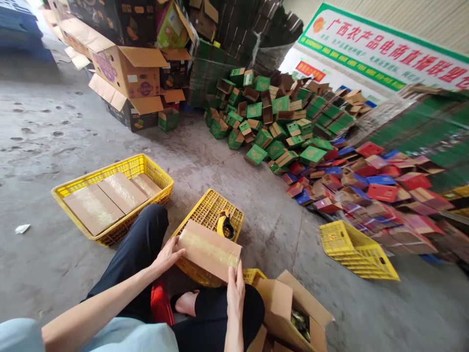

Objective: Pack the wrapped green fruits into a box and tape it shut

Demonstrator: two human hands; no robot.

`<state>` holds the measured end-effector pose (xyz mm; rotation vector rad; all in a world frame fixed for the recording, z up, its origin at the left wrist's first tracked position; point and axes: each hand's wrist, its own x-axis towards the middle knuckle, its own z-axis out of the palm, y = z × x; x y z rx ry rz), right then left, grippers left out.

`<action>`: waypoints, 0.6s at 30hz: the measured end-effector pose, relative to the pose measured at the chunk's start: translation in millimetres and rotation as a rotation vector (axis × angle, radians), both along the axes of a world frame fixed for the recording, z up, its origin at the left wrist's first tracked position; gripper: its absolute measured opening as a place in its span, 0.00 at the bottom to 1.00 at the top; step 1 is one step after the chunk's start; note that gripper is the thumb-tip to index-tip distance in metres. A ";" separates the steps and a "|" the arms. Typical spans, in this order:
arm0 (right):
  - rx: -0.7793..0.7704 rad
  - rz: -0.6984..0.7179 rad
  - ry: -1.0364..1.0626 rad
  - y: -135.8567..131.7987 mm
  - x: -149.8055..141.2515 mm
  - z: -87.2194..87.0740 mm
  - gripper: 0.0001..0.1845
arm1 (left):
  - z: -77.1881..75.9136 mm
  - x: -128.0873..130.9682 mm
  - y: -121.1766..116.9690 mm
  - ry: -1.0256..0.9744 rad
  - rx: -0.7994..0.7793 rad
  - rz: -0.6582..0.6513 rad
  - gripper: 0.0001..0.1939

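A closed cardboard box point(208, 247) with clear tape along its top is between my two hands, above an upturned yellow crate point(205, 208). My left hand point(169, 255) grips the box's left end, with its thumb near the top edge. My right hand point(235, 288) holds the right end, fingers pressed along the near corner. Behind the box, a yellow and black tape dispenser point(224, 225) rests on the crate. To the left, a yellow basket point(154, 176) holds three taped cardboard boxes point(122, 193) lying flat. The underside of the held box is hidden.
By my right knee stands an open cardboard box point(276, 298) with dark items inside. A tilted yellow crate point(351, 252) lies to the right. Heaps of green boxes point(280, 105) and red and blue boxes point(381, 190) spread behind. Large stacked cartons point(128, 73) stand at the back left.
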<state>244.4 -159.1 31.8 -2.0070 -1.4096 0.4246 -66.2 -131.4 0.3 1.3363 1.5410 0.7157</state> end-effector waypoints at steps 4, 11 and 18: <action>-0.040 -0.037 0.023 -0.2 -27.6 -49.4 0.63 | -6.2 -14.7 5.3 0.106 -0.033 0.001 0.36; 0.106 0.062 -0.185 -8.3 -57.0 -66.0 0.52 | -30.6 0.2 -12.0 0.399 0.195 -0.165 0.45; 0.042 0.139 -0.382 -11.5 -83.4 -49.1 0.45 | -21.0 4.6 -4.0 0.567 0.369 -0.309 0.51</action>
